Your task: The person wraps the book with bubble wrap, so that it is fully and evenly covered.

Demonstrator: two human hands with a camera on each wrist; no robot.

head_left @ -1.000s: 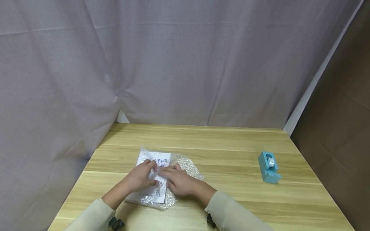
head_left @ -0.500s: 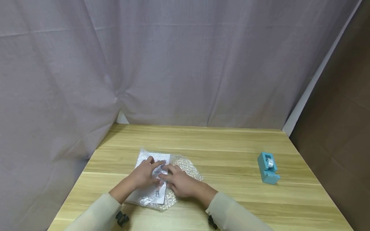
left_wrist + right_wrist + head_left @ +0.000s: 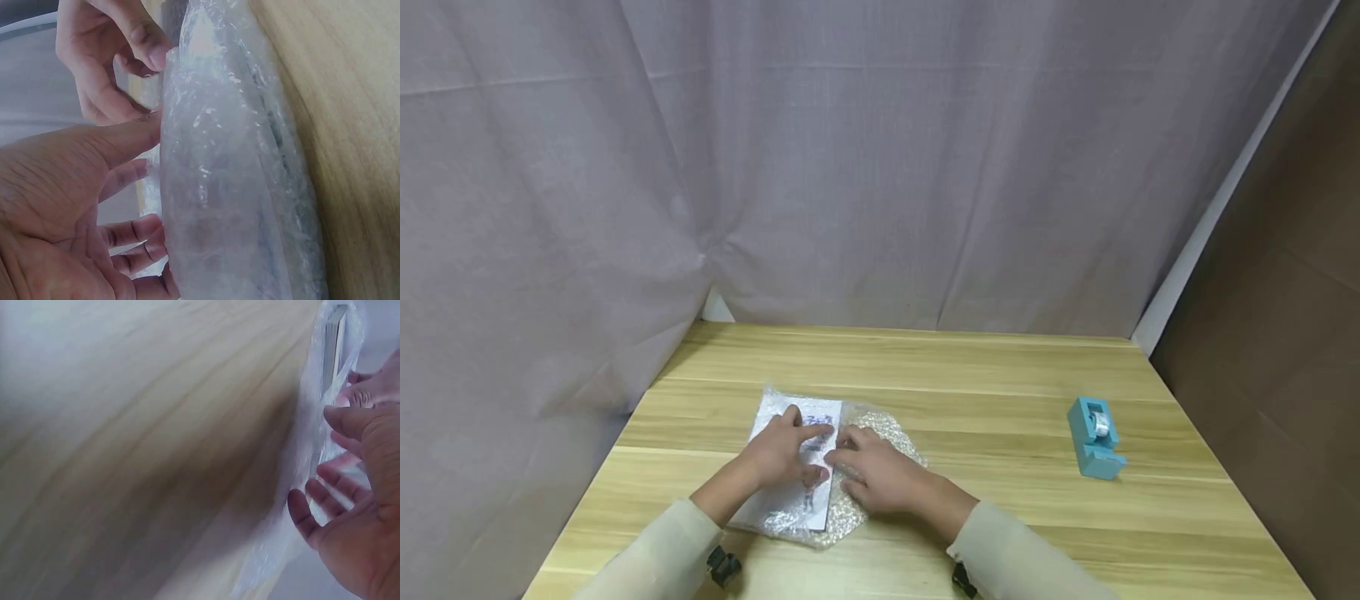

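pressing flat on the counter's near left part is a white printed booklet [image 3: 797, 467] lying half inside a clear bubble-wrap sheet [image 3: 880, 433], and both of your hands are on it. compared with half a second ago, your right hand [image 3: 880, 479] has slid a little to the right, off the booklet's edge and onto the loose flap of wrap, while your left hand [image 3: 778, 454] has kept its place on the cover, fingers stretched toward the spine. a second ago the two hands sat tighter together over the middle. judged from that, you seem to be smoothing the folded wrap over the booklet, with the flap not yet fixed down.

your left grip is spread, fingers straight, pinning the wrap against the cover; the left wrist view shows the thumb [image 3: 134, 134] pushing on the plastic layer rather than pinching it. your right grip is also apart, fingers relaxed and resting on the bubbles; the right wrist view shows the palm [image 3: 362, 537] beside the raised edge of the wrap, holding nothing.

the booklet shows dark blue lettering near its far end and a small figure near its near end, dulled by the plastic. the wrap looks crinkled and springy, bulging past the booklet on the right and near sides.

further out, a light wooden counter [image 3: 1000, 375] carries a small turquoise tape dispenser [image 3: 1096, 437], well apart to the right. a grey-lilac curtain [image 3: 850, 167] hangs behind.
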